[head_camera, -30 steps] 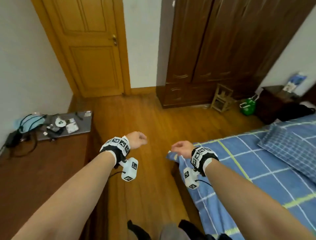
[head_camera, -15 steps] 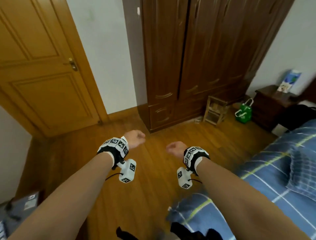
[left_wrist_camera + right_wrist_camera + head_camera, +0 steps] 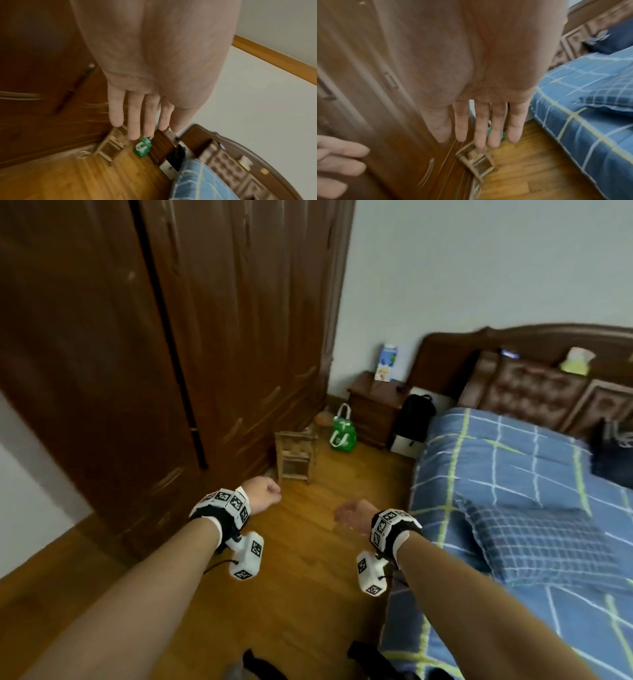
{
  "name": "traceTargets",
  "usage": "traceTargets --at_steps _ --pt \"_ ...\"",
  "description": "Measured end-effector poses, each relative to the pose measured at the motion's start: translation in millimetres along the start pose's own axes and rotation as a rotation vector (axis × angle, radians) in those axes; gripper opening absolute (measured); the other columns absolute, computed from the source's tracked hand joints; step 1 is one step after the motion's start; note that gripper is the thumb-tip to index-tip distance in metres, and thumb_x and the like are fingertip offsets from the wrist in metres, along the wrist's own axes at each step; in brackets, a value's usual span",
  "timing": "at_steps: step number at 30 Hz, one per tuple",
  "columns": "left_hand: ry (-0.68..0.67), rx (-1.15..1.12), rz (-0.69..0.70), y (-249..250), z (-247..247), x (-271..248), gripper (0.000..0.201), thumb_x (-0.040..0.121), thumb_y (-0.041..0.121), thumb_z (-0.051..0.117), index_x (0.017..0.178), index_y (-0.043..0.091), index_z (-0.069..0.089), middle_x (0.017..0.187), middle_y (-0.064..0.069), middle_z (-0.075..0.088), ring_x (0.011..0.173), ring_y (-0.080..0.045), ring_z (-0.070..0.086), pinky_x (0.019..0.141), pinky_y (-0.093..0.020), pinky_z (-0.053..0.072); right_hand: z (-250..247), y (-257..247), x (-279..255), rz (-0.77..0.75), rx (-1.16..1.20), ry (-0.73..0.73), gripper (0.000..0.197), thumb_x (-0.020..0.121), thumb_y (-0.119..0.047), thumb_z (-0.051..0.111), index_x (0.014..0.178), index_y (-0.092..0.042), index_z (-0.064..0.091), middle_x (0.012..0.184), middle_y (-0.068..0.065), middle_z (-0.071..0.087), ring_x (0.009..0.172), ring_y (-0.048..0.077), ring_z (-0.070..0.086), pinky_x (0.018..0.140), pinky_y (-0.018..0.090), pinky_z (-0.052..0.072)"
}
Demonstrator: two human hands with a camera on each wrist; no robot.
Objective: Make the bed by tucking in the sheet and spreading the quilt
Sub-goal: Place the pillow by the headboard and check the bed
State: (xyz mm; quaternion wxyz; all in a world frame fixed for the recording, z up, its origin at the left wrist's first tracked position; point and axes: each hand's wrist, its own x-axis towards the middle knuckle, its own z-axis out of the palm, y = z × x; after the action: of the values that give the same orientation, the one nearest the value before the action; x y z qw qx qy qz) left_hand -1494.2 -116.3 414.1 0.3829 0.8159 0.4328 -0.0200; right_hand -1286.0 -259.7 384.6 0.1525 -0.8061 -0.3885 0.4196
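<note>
The bed's blue plaid sheet (image 3: 496, 467) (image 3: 583, 132) covers the mattress at right, and a blue checked pillow (image 3: 537, 546) lies on it. A dark blue bundle of cloth (image 3: 613, 453) (image 3: 614, 39), maybe the quilt, sits by the headboard. My left hand (image 3: 263, 498) (image 3: 137, 115) and my right hand (image 3: 352, 517) (image 3: 488, 121) hover over the wooden floor, left of the bed. In both wrist views the fingers are straight and hold nothing. Neither hand touches the bedding.
A tall dark wardrobe (image 3: 171, 337) fills the left. On the floor beyond my hands stand a small wooden stool (image 3: 294, 453) and a green bag (image 3: 342, 433). A nightstand (image 3: 373, 409) and a black backpack (image 3: 414, 416) stand beside the padded headboard (image 3: 531, 385).
The view has swung right, from the door and desk to the wardrobe and the head of the bed. Both hands stayed raised and empty, and the right hand moved away from the sheet's corner.
</note>
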Motion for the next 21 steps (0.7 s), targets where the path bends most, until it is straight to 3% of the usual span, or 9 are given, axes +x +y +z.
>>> traceTargets --at_steps 2,3,4,7,11,15,18,21 --pt "-0.048 0.034 0.097 42 -16 76 0.029 0.092 0.023 0.058 0.119 0.014 0.063 0.117 -0.005 0.066 0.101 -0.022 0.063 0.087 -0.027 0.049 -39 4 24 0.077 0.112 0.124 0.032 0.094 -0.022 0.061 0.126 -0.019 0.064 0.120 -0.005 0.064 0.106 0.014 0.061 0.093 0.026 0.049" --pt "-0.070 0.042 0.141 65 -18 108 0.027 0.092 0.022 0.059 0.117 0.014 0.063 0.114 -0.006 0.067 0.097 -0.022 0.063 0.082 -0.025 0.048 -57 9 31 0.120 0.156 0.198 0.033 0.093 -0.023 0.062 0.126 -0.018 0.064 0.126 -0.005 0.062 0.112 0.016 0.059 0.099 0.028 0.047" --pt "-0.095 0.044 0.185 88 -15 140 0.025 0.091 0.021 0.059 0.115 0.014 0.063 0.112 -0.007 0.068 0.097 -0.024 0.064 0.080 -0.025 0.048 -75 19 36 0.163 0.179 0.268 0.033 0.093 -0.025 0.061 0.125 -0.018 0.064 0.126 -0.005 0.061 0.113 0.016 0.058 0.099 0.027 0.046" --pt "-0.278 0.103 0.331 158 16 212 0.027 0.090 0.023 0.061 0.115 0.015 0.063 0.113 -0.007 0.068 0.102 -0.026 0.064 0.090 -0.032 0.051 -119 57 33 0.287 0.237 0.385 0.032 0.093 -0.027 0.061 0.122 -0.017 0.067 0.125 0.004 0.067 0.113 0.022 0.063 0.101 0.036 0.049" --pt "-0.456 0.216 0.503 244 75 272 0.027 0.088 0.027 0.064 0.113 0.018 0.065 0.112 -0.004 0.069 0.102 -0.024 0.065 0.092 -0.032 0.051 -167 124 25 0.465 0.352 0.451 0.034 0.094 -0.026 0.061 0.125 -0.014 0.066 0.126 0.003 0.064 0.117 0.023 0.059 0.097 0.032 0.047" --pt "-0.542 0.322 0.629 327 123 327 0.031 0.087 0.028 0.065 0.116 0.016 0.066 0.112 -0.004 0.069 0.106 -0.022 0.064 0.093 -0.028 0.048 -211 197 48 0.554 0.478 0.542 0.037 0.091 -0.028 0.063 0.124 -0.012 0.066 0.113 0.004 0.066 0.103 0.022 0.061 0.100 0.037 0.048" --pt "-0.552 0.364 0.671 384 142 372 0.028 0.087 0.029 0.064 0.114 0.020 0.066 0.115 -0.002 0.068 0.104 -0.020 0.065 0.096 -0.031 0.050 -257 234 78 0.572 0.543 0.574 0.036 0.092 -0.027 0.062 0.124 -0.012 0.065 0.127 0.007 0.064 0.112 0.023 0.059 0.095 0.030 0.046" --pt "-0.516 0.340 0.716 443 157 422 0.022 0.089 0.027 0.062 0.110 0.022 0.066 0.109 0.004 0.068 0.099 -0.015 0.065 0.093 -0.027 0.049 -313 263 111 0.565 0.562 0.616 0.043 0.092 -0.032 0.061 0.131 -0.014 0.061 0.134 0.005 0.060 0.123 0.025 0.056 0.104 0.034 0.043"
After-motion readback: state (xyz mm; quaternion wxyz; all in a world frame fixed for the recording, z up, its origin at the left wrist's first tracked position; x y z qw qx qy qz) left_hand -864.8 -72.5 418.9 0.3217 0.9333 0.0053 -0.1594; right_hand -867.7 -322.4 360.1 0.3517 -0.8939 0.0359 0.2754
